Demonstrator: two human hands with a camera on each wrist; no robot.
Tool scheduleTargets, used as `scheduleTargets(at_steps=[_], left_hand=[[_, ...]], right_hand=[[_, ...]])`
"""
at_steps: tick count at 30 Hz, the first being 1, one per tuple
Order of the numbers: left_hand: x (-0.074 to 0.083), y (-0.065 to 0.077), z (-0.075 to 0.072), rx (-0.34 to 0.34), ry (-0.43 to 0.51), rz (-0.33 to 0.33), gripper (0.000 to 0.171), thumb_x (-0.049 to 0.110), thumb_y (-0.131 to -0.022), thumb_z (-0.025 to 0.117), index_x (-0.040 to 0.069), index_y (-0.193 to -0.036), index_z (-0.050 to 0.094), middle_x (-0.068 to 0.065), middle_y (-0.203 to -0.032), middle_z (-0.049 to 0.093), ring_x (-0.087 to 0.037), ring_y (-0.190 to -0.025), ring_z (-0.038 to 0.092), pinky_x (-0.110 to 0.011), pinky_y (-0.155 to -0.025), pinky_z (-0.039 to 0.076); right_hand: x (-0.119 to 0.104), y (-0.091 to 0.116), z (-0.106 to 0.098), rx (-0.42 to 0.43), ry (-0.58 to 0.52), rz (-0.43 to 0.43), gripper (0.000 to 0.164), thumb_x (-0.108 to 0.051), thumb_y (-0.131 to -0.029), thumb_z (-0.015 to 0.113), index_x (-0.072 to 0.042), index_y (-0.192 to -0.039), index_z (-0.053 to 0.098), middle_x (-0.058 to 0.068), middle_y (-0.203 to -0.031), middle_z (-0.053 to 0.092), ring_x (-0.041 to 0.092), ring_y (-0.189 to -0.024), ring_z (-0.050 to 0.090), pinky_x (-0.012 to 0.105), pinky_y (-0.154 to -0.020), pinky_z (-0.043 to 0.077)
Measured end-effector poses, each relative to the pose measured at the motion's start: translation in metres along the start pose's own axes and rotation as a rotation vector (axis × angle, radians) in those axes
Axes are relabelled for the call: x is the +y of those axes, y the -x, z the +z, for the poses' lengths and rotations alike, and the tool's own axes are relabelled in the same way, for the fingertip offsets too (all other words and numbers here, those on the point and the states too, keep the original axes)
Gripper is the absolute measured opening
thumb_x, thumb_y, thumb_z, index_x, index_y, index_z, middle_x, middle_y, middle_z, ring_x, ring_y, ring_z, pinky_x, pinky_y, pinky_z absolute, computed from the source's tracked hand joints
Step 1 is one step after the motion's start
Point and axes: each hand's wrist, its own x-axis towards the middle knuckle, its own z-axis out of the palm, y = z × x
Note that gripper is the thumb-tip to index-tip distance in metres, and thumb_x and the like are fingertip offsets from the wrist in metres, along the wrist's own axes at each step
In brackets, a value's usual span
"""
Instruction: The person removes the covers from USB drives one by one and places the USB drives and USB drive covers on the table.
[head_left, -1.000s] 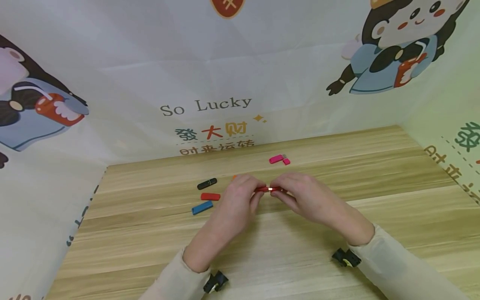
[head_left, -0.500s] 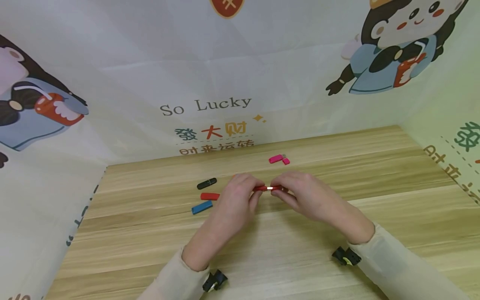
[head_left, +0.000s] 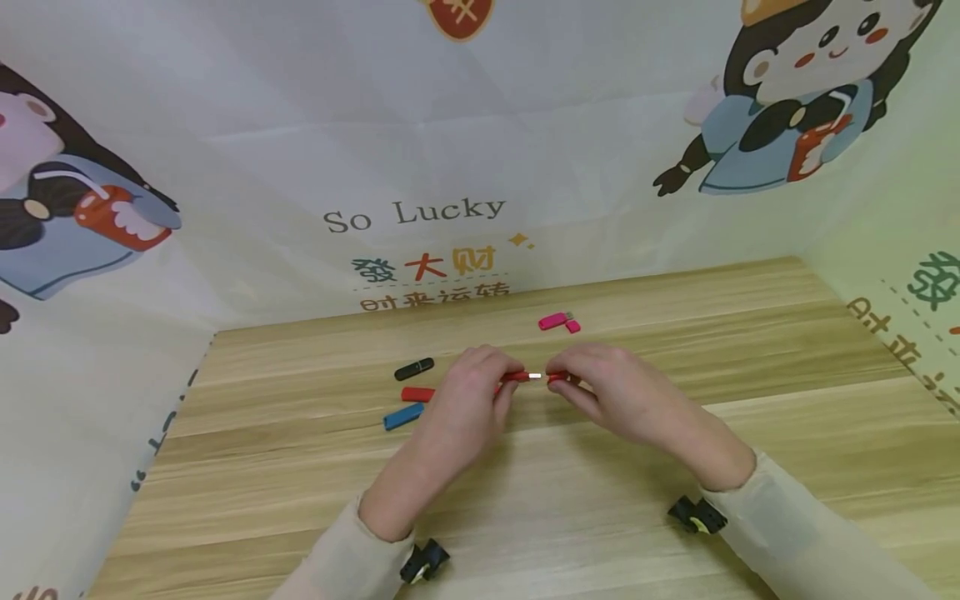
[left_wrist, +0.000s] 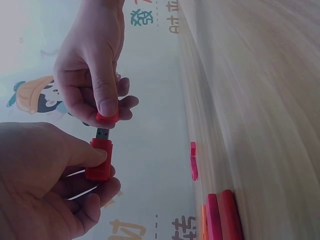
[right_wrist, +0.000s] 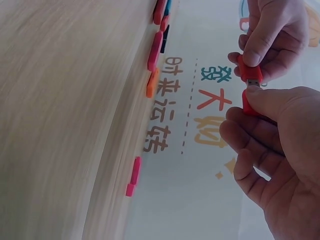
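Note:
My left hand (head_left: 468, 396) pinches the red body of a USB flash drive (left_wrist: 98, 169) between thumb and fingers. Its bare metal connector (left_wrist: 102, 133) points toward my right hand (head_left: 622, 392). The small red cap (left_wrist: 109, 118) is pinched in the right thumb and fingers, a short gap away from the connector. Both pieces are held above the wooden table. The fingers hide part of each piece in the head view.
On the table (head_left: 480, 533) lie a black USB drive (head_left: 414, 369), a red one (head_left: 417, 394) and a blue one (head_left: 403, 417). Farther back is a pink drive (head_left: 552, 321) beside its pink cap (head_left: 573, 327). An orange drive (right_wrist: 152, 83) shows in the right wrist view. Printed cloth surrounds the table.
My hands have drawn slightly apart. The connector, earlier spanning between body and cap, is now separated from the cap by a gap.

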Motion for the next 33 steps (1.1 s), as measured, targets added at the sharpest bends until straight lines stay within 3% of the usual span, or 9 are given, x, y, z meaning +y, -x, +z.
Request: scheduleTargets(at_steps=[6, 18, 33], left_hand=[[-0.003, 0.001, 0.000, 0.005, 0.005, -0.015, 0.010, 0.005, -0.091, 0.069, 0.007, -0.101, 0.071, 0.000, -0.099, 0.061, -0.012, -0.090, 0.059, -0.022, -0.079, 0.051], [-0.006, -0.007, 0.003, -0.047, -0.001, -0.085, 0.013, 0.009, -0.096, 0.064, 0.006, -0.105, 0.073, 0.002, -0.097, 0.053, -0.007, -0.082, 0.053, -0.016, -0.070, 0.048], [-0.010, -0.028, 0.011, -0.089, -0.051, -0.080, 0.011, 0.013, -0.097, 0.064, 0.009, -0.104, 0.072, 0.002, -0.099, 0.061, -0.011, -0.090, 0.057, -0.023, -0.078, 0.050]], right_hand=[[0.001, 0.002, -0.003, 0.001, 0.014, -0.015, 0.010, -0.016, -0.093, 0.070, -0.010, -0.101, 0.071, -0.005, -0.093, 0.068, 0.006, -0.084, 0.063, 0.023, -0.075, 0.053], [0.005, 0.013, -0.010, 0.013, 0.070, -0.034, 0.010, -0.014, -0.090, 0.073, -0.011, -0.099, 0.071, -0.005, -0.095, 0.067, 0.012, -0.090, 0.064, 0.028, -0.080, 0.053], [0.005, 0.026, -0.018, 0.049, 0.084, -0.064, 0.014, -0.007, -0.086, 0.075, -0.009, -0.099, 0.072, -0.004, -0.095, 0.066, 0.010, -0.087, 0.063, 0.025, -0.076, 0.054]])
